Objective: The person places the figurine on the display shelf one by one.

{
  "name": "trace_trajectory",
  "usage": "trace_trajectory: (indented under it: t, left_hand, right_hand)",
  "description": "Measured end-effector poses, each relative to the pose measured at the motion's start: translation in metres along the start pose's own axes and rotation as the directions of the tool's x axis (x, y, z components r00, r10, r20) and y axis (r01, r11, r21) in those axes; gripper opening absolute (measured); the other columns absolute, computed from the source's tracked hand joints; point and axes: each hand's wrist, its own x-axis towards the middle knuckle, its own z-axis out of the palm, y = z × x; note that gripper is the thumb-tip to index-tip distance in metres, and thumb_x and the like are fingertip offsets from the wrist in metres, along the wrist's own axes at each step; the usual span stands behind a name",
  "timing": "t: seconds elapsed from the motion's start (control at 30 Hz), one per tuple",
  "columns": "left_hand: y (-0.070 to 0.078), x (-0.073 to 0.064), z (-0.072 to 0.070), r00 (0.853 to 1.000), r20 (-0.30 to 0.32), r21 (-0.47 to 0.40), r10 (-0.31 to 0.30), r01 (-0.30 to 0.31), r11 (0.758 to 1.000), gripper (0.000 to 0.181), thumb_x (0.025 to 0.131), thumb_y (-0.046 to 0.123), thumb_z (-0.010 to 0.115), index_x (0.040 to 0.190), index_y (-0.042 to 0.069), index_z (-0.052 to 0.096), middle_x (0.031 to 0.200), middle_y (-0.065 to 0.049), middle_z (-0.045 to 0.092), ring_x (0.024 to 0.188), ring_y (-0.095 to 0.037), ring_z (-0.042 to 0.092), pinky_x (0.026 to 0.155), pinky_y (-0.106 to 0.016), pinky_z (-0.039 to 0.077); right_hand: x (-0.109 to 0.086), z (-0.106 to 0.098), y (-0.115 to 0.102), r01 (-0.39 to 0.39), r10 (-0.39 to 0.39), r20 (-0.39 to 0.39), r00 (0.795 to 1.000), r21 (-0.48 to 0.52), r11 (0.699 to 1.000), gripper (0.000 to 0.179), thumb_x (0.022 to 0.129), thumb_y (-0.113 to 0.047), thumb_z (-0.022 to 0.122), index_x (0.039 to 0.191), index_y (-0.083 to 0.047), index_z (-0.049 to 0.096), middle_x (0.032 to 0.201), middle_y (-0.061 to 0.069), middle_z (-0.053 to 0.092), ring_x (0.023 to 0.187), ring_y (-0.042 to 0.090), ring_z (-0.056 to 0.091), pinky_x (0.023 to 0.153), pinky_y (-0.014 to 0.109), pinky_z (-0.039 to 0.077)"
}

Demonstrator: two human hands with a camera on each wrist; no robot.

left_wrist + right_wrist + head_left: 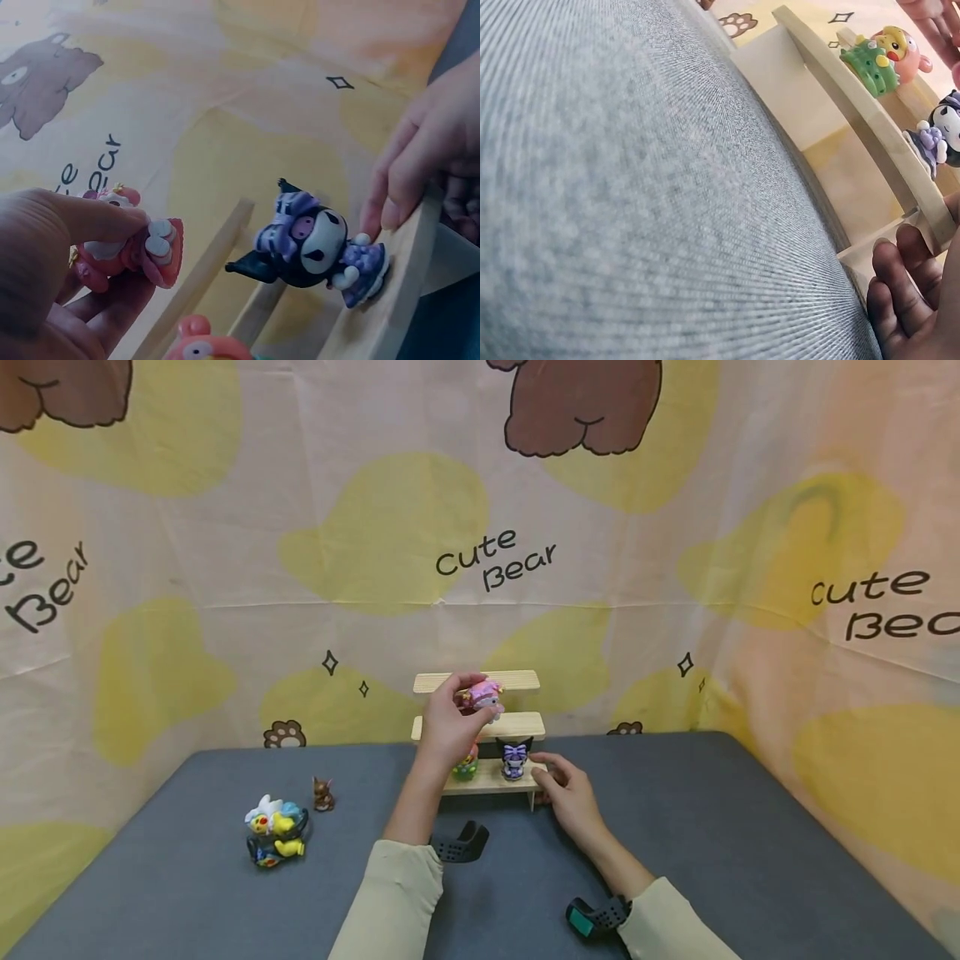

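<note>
My left hand [446, 731] pinches a pink figurine [483, 693] between thumb and fingers, up in front of the top tiers of a small wooden display shelf [491, 786]. In the left wrist view the figurine [124, 255] is tilted on its side. On the lowest tier stands a purple figurine [514, 762] with a black pointed hood and a bow. To its left, partly hidden by my left forearm, is a green and pink figurine [874, 69]. My right hand [573, 802] grips the right end of that tier, some fingers lower beside the shelf's support.
On the grey tabletop [360, 885] to the left, colourful figurines [276, 831] sit close together, with a small brown figurine [323, 795] behind them. A printed cloth backdrop [390, 543] rises directly behind the shelf. Both wrists wear black straps.
</note>
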Motion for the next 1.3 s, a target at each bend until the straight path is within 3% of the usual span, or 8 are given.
trace_trajectory:
  t: [0.27,0.6,0.8,1.0,1.3]
  left_hand:
    - [-0.007,0.001,0.007,0.999,0.042,0.100,0.004,-0.008,0.995,0.045,0.083,0.002,0.080,0.125,0.011,0.065,0.119,-0.013,0.069,0.104,-0.025,0.069,0.084,-0.033,0.059]
    - [-0.011,0.007,0.006,0.996,0.090,0.097,0.001,-0.010,0.995,0.046,0.084,0.002,0.080,0.126,0.010,0.064,0.124,-0.013,0.066,0.106,-0.027,0.068,0.090,-0.039,0.059]
    - [-0.017,0.008,0.007,0.997,0.073,0.162,0.019,-0.030,0.986,0.045,0.083,0.000,0.079,0.124,0.009,0.065,0.123,-0.015,0.059,0.106,-0.028,0.066,0.092,-0.041,0.058]
    - [-0.022,0.008,0.007,0.992,0.111,0.252,0.058,-0.085,0.964,0.042,0.082,0.001,0.080,0.121,0.009,0.067,0.120,-0.013,0.063,0.101,-0.026,0.064,0.088,-0.040,0.058]
    - [-0.025,0.006,0.010,0.987,0.130,0.403,0.091,-0.136,0.905,0.043,0.082,0.010,0.084,0.122,0.018,0.071,0.117,-0.005,0.072,0.101,-0.023,0.064,0.086,-0.040,0.055]
  right_hand:
    - [0.000,0.000,0.001,0.008,-0.008,0.003,1.000,0.009,1.000,0.026,0.099,-0.016,0.064,0.123,-0.008,0.069,0.069,0.005,0.058,0.065,0.013,0.060,0.065,0.026,0.057]
    - [0.001,-0.002,-0.004,0.018,-0.018,0.004,1.000,0.013,1.000,0.025,0.100,-0.016,0.064,0.123,-0.010,0.069,0.076,0.011,0.065,0.069,0.013,0.064,0.065,0.027,0.058]
    - [-0.001,0.000,0.000,0.035,-0.035,-0.002,0.999,0.002,0.999,0.027,0.100,-0.017,0.064,0.124,-0.008,0.069,0.077,0.013,0.067,0.069,0.013,0.065,0.065,0.027,0.058]
    - [-0.003,0.003,0.000,0.035,-0.035,-0.010,0.999,0.028,0.999,0.029,0.099,-0.015,0.064,0.126,-0.005,0.068,0.077,0.015,0.065,0.066,0.014,0.062,0.064,0.028,0.058]
    - [-0.001,0.001,0.001,0.038,-0.038,-0.002,0.999,0.005,0.999,0.026,0.100,-0.017,0.063,0.124,-0.008,0.069,0.078,0.016,0.067,0.066,0.012,0.064,0.064,0.027,0.057]
